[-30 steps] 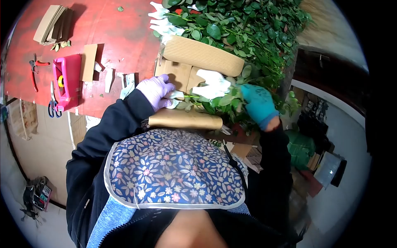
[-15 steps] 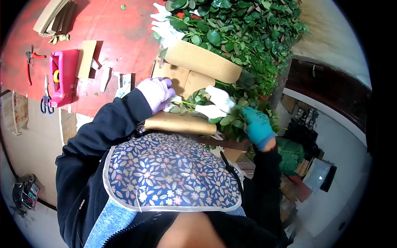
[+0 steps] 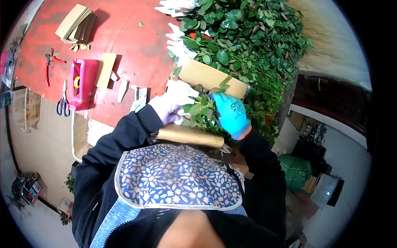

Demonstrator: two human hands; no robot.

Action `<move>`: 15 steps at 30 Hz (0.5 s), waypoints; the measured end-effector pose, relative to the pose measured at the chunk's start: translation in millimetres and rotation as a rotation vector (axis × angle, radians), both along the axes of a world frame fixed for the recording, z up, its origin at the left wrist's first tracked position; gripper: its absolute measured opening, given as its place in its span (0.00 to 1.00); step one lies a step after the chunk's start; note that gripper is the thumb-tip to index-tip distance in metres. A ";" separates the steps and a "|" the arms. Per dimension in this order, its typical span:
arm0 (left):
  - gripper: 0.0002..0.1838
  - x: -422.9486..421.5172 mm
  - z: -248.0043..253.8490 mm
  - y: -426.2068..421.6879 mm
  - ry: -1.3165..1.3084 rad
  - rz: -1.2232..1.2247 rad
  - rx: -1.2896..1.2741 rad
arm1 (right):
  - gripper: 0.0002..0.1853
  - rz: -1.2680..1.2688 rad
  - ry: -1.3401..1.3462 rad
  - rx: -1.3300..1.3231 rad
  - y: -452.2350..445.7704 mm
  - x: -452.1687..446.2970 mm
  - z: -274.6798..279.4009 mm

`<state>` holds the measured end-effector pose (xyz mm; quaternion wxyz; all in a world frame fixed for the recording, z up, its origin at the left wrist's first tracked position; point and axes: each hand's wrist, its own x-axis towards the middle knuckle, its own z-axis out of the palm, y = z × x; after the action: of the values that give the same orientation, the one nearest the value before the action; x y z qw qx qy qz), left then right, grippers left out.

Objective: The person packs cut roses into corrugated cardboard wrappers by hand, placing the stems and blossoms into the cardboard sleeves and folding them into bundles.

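My left hand [image 3: 164,109], in a light purple glove, is closed beside white-sleeved flower heads [image 3: 178,93]; what its fingers hold is partly hidden. In a blue glove, my right hand [image 3: 231,114] is closed around leafy green stems [image 3: 202,108] just right of those heads. Both hands are over a sheet of cardboard wrapping, between its corrugated raised flap [image 3: 209,75] at the back and a rolled brown edge [image 3: 191,135] near my apron.
A large heap of leafy stems [image 3: 256,45] covers the right side of the red table [image 3: 124,25]. Further left are a pink tape dispenser [image 3: 84,84], scissors [image 3: 63,101], red-handled pliers [image 3: 49,68], a cardboard stack [image 3: 76,25] and a cardboard strip [image 3: 106,70].
My right hand has moved left with the stems, bringing the white-sleeved heads from the wrapping's right part to beside my left hand. The whole view has shifted slightly.
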<state>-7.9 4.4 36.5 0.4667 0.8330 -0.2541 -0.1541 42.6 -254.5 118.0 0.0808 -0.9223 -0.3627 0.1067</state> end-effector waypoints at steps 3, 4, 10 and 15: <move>0.22 1.8 4.1 -1.4 -0.074 -0.013 0.045 | 0.22 0.010 0.165 -0.094 2.3 0.1 -4.9; 0.23 2.1 9.6 -1.4 -0.066 -0.008 0.078 | 0.20 0.011 0.154 -0.096 -1.7 -2.0 -14.5; 0.26 3.3 9.6 -2.8 -0.048 0.012 0.005 | 0.27 0.050 0.212 0.018 -20.4 1.0 -19.4; 0.30 7.2 22.1 -3.8 -0.185 -0.070 0.245 | 0.26 0.009 0.266 -0.019 -17.7 5.9 11.1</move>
<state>-0.8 0.7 58.5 0.3306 0.8849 -0.3044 -0.1226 48.6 -272.2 129.1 0.1189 -0.8990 -0.3520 0.2318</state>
